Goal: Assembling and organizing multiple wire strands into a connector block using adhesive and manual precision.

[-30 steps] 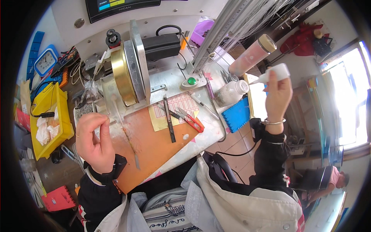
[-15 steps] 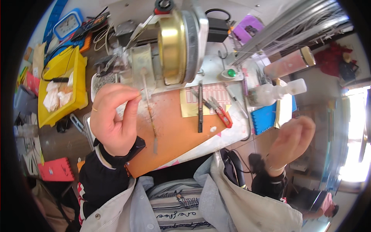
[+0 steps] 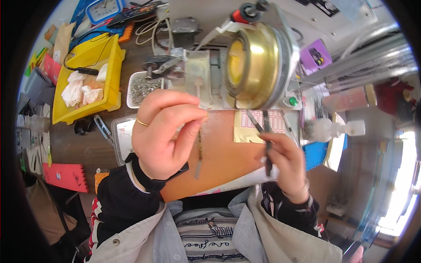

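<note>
My left hand [image 3: 169, 129] is raised over the orange-brown board [image 3: 228, 168], thumb and fingertips pinched together; whatever is between them is too small to make out. Below those fingertips a thin stained stick with a flat grey end [image 3: 198, 170] lies on the board. To the right, my right hand [image 3: 287, 162], somewhat blurred, has its bent fingers around a slim black tool [image 3: 268, 167]. Beside its fingertips, a narrow grey-tipped tool [image 3: 253, 118] crosses the yellow card with a red printed grid [image 3: 243, 136]. The red-handled snips seen earlier are hidden, apparently behind this hand.
A machine with a brass-coloured drum [image 3: 258, 65] stands behind the board. To the left are a white tray of small metal pieces [image 3: 144, 90], a yellow bin with crumpled tissue [image 3: 112, 87] and a cutter [image 3: 103, 127]. A clear bottle [image 3: 322, 130] and blue notebook [image 3: 315, 155] are at right.
My right hand has swung in from the far right to the tools on the card and closed around the black one. My left hand stays pinched. The whole view has shifted, with the scene sliding right.
</note>
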Available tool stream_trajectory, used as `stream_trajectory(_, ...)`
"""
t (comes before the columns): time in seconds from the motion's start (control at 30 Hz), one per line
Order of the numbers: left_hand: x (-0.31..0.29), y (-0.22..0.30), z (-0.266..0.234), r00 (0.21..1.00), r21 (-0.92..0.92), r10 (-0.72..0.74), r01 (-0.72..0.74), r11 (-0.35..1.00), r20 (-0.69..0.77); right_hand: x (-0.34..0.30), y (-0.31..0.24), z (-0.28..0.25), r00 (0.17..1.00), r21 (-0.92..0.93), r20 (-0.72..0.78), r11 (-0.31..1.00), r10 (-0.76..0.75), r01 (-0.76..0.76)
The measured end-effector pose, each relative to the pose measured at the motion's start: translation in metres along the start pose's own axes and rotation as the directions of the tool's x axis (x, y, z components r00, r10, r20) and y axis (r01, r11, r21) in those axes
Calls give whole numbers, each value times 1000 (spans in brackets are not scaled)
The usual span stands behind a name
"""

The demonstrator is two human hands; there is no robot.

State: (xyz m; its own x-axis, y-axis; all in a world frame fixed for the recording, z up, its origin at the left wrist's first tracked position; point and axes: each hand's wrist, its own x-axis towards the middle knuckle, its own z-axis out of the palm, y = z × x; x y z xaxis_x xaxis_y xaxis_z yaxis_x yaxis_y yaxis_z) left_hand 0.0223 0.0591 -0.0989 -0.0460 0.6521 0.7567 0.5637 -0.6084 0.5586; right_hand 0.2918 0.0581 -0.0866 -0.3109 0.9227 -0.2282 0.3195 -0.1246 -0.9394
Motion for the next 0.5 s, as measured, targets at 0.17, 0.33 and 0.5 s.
stream_trajectory(0.17, 11, 6, -6, 995, -12, 70, -70, 998, 71, -31, -54, -32, 857, 841, 287, 541, -429, -10)
stream_trajectory(0.33, 5, 4, -10, 993, -33, 68, -65, 997, 100, -6, -56, 0, 776, 712, 283, 666, -564, 225)
stream_trajectory(0.5, 2, 9, -8, 993, -81, 25, -16, 997, 116, -5, -53, 30, 848, 287, 86, 828, -523, 482)
